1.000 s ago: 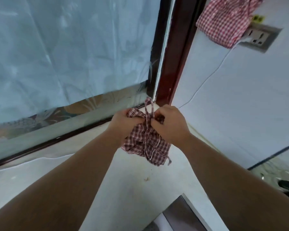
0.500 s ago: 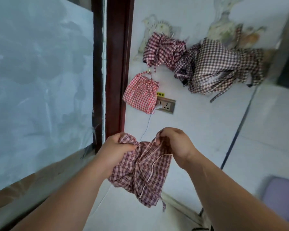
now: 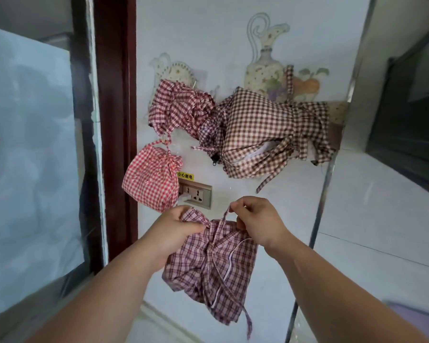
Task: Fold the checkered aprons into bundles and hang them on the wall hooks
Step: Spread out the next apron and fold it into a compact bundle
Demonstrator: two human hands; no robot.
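Note:
A dark red and white checkered apron bundle (image 3: 208,271) hangs between my hands in front of the wall. My left hand (image 3: 176,229) grips its gathered top left corner. Its strap is pinched by my right hand (image 3: 255,221), which lifts it above the bundle. On the wall above hang a bright red checkered bundle (image 3: 151,179), a crumpled red checkered apron (image 3: 178,107) and brown checkered aprons (image 3: 265,129). The hooks themselves are mostly hidden by cloth.
A wall socket (image 3: 196,195) with a yellow label sits just above my hands. A dark red door frame (image 3: 115,120) and frosted glass (image 3: 30,157) stand to the left. A metal strip (image 3: 332,154) runs down the wall on the right.
My view has swung up from the floor to the wall. Both hands rose with the bundle, and my right hand has pulled the strap up and away from the cloth.

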